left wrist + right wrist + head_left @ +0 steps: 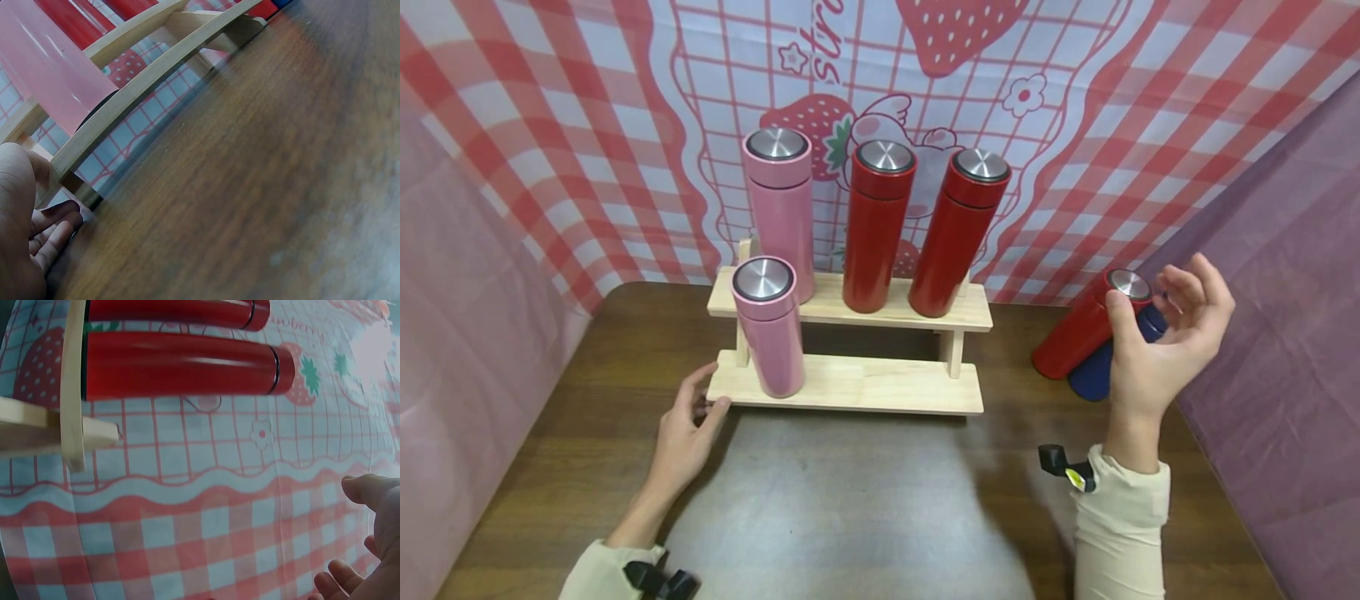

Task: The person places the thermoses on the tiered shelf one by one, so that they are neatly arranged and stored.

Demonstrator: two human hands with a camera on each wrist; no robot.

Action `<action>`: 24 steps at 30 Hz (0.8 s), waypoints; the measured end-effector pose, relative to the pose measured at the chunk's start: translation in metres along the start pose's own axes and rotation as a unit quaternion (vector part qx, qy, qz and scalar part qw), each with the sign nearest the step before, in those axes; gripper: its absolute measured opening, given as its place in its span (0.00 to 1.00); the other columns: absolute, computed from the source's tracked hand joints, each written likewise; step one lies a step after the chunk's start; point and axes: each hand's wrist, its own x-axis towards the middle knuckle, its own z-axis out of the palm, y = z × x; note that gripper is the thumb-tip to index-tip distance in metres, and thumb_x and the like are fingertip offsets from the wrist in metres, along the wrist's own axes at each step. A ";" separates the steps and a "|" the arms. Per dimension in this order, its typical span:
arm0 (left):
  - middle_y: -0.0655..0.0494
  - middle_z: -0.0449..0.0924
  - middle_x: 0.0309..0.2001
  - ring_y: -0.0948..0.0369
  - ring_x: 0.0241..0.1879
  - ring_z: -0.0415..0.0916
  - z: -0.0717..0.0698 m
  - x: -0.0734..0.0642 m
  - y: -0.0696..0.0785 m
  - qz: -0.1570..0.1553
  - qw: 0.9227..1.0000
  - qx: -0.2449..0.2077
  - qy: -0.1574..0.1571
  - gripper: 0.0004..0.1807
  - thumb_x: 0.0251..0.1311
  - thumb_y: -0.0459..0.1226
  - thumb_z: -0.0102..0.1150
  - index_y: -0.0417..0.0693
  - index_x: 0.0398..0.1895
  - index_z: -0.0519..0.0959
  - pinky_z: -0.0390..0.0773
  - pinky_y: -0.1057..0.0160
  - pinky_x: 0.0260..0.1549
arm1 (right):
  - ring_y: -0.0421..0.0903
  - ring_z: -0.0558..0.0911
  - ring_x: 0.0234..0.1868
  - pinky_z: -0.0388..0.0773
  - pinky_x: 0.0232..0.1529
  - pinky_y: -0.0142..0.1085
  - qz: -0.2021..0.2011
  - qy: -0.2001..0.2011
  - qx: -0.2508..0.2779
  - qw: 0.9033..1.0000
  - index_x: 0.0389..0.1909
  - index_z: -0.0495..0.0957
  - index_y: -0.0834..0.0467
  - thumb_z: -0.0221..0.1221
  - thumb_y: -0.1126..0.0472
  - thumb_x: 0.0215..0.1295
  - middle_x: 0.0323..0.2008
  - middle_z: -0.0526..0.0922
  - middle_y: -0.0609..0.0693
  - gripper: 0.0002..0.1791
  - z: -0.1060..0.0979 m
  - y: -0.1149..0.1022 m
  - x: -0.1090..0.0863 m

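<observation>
Left hand (687, 433) pinches pale wooden two-tier stand (880, 387)'s left end; right hand (1167, 350) empty, fingers spread. Probably mid-loading; next, grasp red metal-topped cylindrical bottle (1070, 333) near desk (850, 508)'s back-right corner.

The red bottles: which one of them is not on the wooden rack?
The red bottle on the table, beside the blue bottle; the other two red bottles stand on the upper shelf of the rack.
</observation>
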 end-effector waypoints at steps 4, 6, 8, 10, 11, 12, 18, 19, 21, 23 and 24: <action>0.32 0.87 0.58 0.70 0.45 0.78 0.000 0.000 -0.001 0.002 1.000 0.000 0.001 0.30 0.81 0.34 0.63 0.42 0.81 0.70 0.72 0.80 0.47 | 0.54 0.80 0.61 0.70 0.59 0.38 -0.001 0.011 -0.030 0.999 0.66 0.81 0.60 0.77 0.68 0.52 0.54 0.85 0.57 0.36 -0.006 0.003 0.006; 0.32 0.87 0.58 0.70 0.45 0.78 0.000 0.000 -0.001 0.003 1.000 0.001 0.002 0.30 0.81 0.34 0.64 0.42 0.81 0.70 0.72 0.80 0.48 | 0.53 0.81 0.60 0.71 0.59 0.37 0.000 0.018 -0.032 0.999 0.65 0.82 0.60 0.77 0.68 0.51 0.53 0.85 0.57 0.36 -0.008 0.002 0.009; 0.32 0.87 0.58 0.70 0.45 0.78 0.000 0.000 -0.001 0.002 1.000 0.000 0.002 0.30 0.81 0.34 0.64 0.42 0.81 0.70 0.72 0.80 0.48 | 0.52 0.81 0.59 0.71 0.58 0.37 0.001 0.024 -0.031 0.999 0.64 0.82 0.60 0.78 0.67 0.50 0.52 0.85 0.57 0.36 -0.009 0.000 0.011; 0.32 0.87 0.58 0.70 0.45 0.78 0.000 0.000 -0.002 0.001 1.000 0.000 0.002 0.30 0.81 0.34 0.64 0.41 0.81 0.70 0.72 0.80 0.48 | 0.51 0.80 0.59 0.71 0.58 0.36 0.003 0.031 -0.031 0.999 0.64 0.82 0.60 0.79 0.66 0.48 0.52 0.85 0.57 0.36 -0.011 -0.001 0.012; 0.32 0.87 0.58 0.70 0.45 0.78 0.000 0.000 -0.002 0.001 1.000 0.001 0.002 0.30 0.81 0.34 0.64 0.41 0.81 0.70 0.72 0.79 0.48 | 0.51 0.80 0.59 0.70 0.57 0.36 0.005 0.034 -0.031 0.999 0.64 0.82 0.60 0.79 0.66 0.48 0.52 0.85 0.57 0.37 -0.012 -0.001 0.013; 0.32 0.87 0.59 0.69 0.45 0.79 0.000 0.000 -0.002 0.001 1.000 0.002 0.002 0.30 0.81 0.34 0.64 0.41 0.81 0.70 0.72 0.79 0.48 | 0.51 0.80 0.59 0.70 0.57 0.36 0.008 0.038 -0.029 0.999 0.63 0.82 0.60 0.80 0.66 0.47 0.52 0.84 0.57 0.37 -0.014 -0.001 0.014; 0.31 0.87 0.58 0.69 0.46 0.79 0.000 0.000 -0.002 0.002 1.000 0.004 0.003 0.30 0.80 0.34 0.64 0.41 0.81 0.70 0.72 0.80 0.48 | 0.51 0.80 0.58 0.70 0.56 0.36 0.025 0.061 -0.030 0.997 0.62 0.83 0.59 0.80 0.69 0.45 0.50 0.84 0.58 0.37 -0.023 0.003 0.021; 0.32 0.87 0.58 0.69 0.46 0.78 0.000 0.000 -0.001 0.003 1.000 0.004 0.003 0.30 0.80 0.34 0.64 0.41 0.81 0.70 0.72 0.80 0.48 | 0.50 0.80 0.58 0.70 0.55 0.36 0.029 0.065 -0.037 0.997 0.62 0.84 0.59 0.79 0.69 0.45 0.50 0.84 0.57 0.37 -0.025 0.004 0.022; 0.31 0.86 0.58 0.69 0.46 0.78 0.000 0.000 -0.001 0.003 1.000 0.004 0.002 0.30 0.81 0.34 0.64 0.41 0.81 0.70 0.72 0.80 0.48 | 0.49 0.80 0.56 0.69 0.55 0.35 0.038 0.075 -0.047 0.995 0.61 0.84 0.58 0.78 0.71 0.45 0.49 0.84 0.56 0.36 -0.029 0.007 0.025; 0.31 0.86 0.59 0.69 0.46 0.78 0.000 0.000 -0.001 0.002 1.000 0.005 0.002 0.30 0.81 0.34 0.63 0.41 0.81 0.69 0.72 0.80 0.49 | 0.48 0.80 0.55 0.69 0.55 0.35 0.044 0.083 -0.056 0.994 0.60 0.85 0.57 0.77 0.71 0.45 0.48 0.84 0.55 0.35 -0.033 0.011 0.028; 0.31 0.86 0.59 0.69 0.46 0.78 0.000 0.000 0.000 0.002 1.000 0.004 0.001 0.30 0.81 0.34 0.63 0.41 0.81 0.69 0.72 0.80 0.48 | 0.47 0.80 0.54 0.68 0.55 0.35 0.047 0.087 -0.062 0.993 0.60 0.85 0.57 0.77 0.71 0.45 0.48 0.84 0.54 0.35 -0.036 0.014 0.030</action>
